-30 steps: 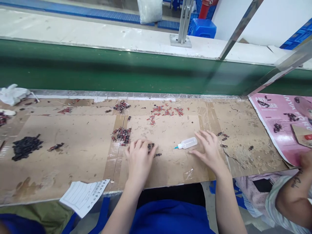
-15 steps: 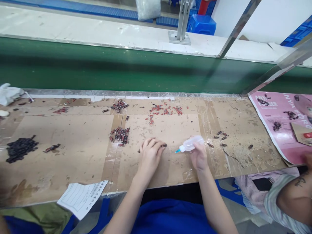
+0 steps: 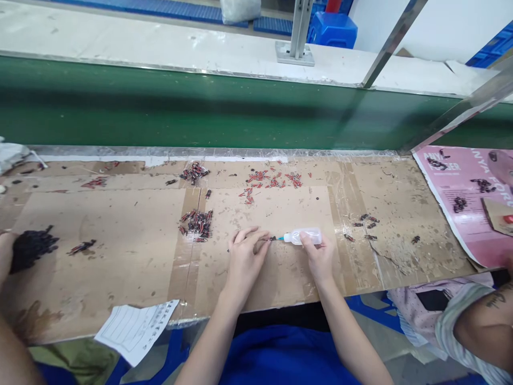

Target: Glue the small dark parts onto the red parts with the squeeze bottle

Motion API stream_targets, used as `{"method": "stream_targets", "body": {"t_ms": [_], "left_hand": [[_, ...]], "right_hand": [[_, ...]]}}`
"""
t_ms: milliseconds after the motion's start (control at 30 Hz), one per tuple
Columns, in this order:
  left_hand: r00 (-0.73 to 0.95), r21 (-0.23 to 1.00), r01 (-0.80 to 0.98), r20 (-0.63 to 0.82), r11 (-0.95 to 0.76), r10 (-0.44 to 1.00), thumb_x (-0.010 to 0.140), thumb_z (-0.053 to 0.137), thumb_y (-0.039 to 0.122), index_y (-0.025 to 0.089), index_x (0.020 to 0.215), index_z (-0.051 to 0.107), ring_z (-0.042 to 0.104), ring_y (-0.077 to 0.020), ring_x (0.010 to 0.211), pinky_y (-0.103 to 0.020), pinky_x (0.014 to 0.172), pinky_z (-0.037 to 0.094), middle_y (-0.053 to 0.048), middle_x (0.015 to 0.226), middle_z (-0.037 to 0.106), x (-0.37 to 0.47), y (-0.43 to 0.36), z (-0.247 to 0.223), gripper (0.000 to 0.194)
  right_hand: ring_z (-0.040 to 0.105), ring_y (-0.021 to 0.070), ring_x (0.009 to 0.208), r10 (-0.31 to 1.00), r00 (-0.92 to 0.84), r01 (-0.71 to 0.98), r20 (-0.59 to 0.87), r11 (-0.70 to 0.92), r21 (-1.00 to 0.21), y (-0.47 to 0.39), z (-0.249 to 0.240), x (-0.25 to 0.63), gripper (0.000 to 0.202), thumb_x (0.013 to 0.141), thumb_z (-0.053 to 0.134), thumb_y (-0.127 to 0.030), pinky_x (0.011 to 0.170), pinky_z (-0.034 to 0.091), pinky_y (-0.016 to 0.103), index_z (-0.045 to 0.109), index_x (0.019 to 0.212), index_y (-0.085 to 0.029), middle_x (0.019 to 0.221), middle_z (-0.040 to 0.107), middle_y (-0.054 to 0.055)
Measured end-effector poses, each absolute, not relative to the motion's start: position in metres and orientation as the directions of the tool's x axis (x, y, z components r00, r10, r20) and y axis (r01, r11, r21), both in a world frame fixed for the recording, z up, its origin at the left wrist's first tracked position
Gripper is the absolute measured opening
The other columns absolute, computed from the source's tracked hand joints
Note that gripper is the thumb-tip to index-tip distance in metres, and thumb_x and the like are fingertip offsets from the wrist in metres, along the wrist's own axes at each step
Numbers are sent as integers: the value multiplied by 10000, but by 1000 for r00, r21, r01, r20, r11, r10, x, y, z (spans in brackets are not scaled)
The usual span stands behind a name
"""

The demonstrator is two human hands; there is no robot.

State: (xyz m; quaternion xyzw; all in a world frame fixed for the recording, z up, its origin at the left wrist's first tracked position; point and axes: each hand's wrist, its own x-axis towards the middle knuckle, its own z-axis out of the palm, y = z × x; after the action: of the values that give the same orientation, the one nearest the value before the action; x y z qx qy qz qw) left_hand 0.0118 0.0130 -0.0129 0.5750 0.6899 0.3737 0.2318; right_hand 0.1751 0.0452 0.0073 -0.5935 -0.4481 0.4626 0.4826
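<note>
My left hand rests on the cardboard, its thumb and fingers pinched on a small dark part that sticks out to the right. Most of that part is hidden by the fingers. In my right hand a clear squeeze bottle lies on its side, its blue tip pointing left and reaching the small part. Whether anything flows from the tip is too small to see. Left of my hands lies a pile of small black and red parts. Loose red pieces are scattered farther back.
The cardboard-covered bench runs along a green conveyor belt. A co-worker's hand is at a black heap on the left. At right are several finished-looking dark parts and a pink poster. A paper sheet overhangs the front edge.
My right hand has brought the bottle left and levelled it, so its tip now meets the small part. A co-worker's hand has come in at the black heap.
</note>
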Motion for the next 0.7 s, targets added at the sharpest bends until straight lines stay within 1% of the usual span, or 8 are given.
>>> {"method": "stream_targets", "body": {"t_ms": [167,333,700], "left_hand": [[-237,788,610,79,85,968,762,673,190,267,880,715,635,-286,1048,-548,1013,351,-30,830,766,12,13,-11,146],[-236,795,599,64,93,970,760,675,207,271,850,716,635,-289,1046,-553,1009,355,-30,831,766,11,13,-12,118],[-236,797,597,61,95,970,761,677,216,265,831,718,639,-283,1039,-556,1021,345,-34,827,764,10,13,-11,94]], "right_hand": [[570,166,553,978,155,89,-137,-152,-984,45,9,173,270,667,674,-440,554,478,288,632,593,-185,534,608,2],[570,162,563,980,148,76,-136,-149,-986,45,6,173,261,682,673,-434,580,487,293,640,605,-186,572,636,7],[527,143,528,968,204,80,-145,-164,-983,44,8,174,278,688,665,-433,564,467,284,612,586,-180,531,583,-11]]}}
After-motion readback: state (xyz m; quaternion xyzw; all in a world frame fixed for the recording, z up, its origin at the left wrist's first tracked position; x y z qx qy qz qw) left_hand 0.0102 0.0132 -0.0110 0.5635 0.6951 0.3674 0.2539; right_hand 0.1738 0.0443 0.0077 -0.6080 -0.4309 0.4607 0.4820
